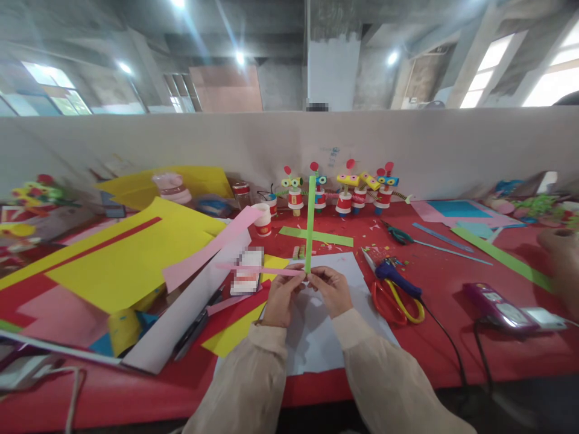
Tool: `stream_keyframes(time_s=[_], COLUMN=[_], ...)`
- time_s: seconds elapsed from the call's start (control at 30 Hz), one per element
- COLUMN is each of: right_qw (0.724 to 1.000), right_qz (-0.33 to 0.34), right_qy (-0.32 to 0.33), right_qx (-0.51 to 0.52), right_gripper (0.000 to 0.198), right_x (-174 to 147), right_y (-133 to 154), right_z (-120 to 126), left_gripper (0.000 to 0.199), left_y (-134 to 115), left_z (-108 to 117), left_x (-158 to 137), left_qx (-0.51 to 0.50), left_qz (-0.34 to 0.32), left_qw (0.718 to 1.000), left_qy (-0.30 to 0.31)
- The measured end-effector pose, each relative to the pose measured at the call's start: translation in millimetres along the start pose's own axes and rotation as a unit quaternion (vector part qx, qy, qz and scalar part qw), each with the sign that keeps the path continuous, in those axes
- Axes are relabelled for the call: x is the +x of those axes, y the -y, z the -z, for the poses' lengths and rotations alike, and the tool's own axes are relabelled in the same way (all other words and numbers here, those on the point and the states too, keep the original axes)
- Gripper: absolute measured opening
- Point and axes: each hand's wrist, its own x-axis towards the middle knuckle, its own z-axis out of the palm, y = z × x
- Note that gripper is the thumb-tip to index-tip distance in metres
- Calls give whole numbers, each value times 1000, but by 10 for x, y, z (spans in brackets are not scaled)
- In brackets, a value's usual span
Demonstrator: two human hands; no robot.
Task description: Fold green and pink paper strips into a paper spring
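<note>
My left hand (pixel 284 292) and my right hand (pixel 331 289) meet over white paper (pixel 312 352), fingertips pinched together. Between them they hold two paper strips joined or crossed at one end. The green paper strip (pixel 310 223) stands upright from my fingertips. Out to the left, past my left hand, runs the pink paper strip (pixel 266 269). My fingers cover the spot where the strips meet, so I cannot tell whether they are glued. Just behind my hands lie small folded paper pieces (pixel 298 252) and a flat green strip (pixel 316 236).
Right of the paper are red-handled scissors (pixel 389 304), a blue corded tool (pixel 398 278) and a purple device (pixel 500 310). Coloured sheets (pixel 113 259) and a pen (pixel 194 331) lie left. Several paper-cup figures (pixel 346 202) line the partition. Another person's hand (pixel 563 253) shows at right.
</note>
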Motion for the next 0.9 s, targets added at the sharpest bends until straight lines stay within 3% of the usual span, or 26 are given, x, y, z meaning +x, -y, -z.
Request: stream_keyframes(time_s=[0.23,0.43,0.57,0.7,0.9], right_qw=[998,998,991,973,967], right_qz=[24,61,71,99,95], right_qy=[3,14,45,71,55], right_qx=[-53,-29,-107,-196,-230], right_gripper=[14,28,24,16,28], right_x=[-39,-57,-97,-155,-158], right_y=[7,-27,16,77,42], right_z=[-14,-37,-46,-46,-36], left_gripper=[21,19,18,18,18], left_y=[-15,-1,-31,-9,41], left_z=[36,37,2,9,31], left_x=[21,29,7,11,12], left_qx=[96,16,-48,-48,4], left_qz=[-4,10,42,63,33], left_qw=[995,1000,998,997,999], left_qy=[-3,-14,-3,4,4])
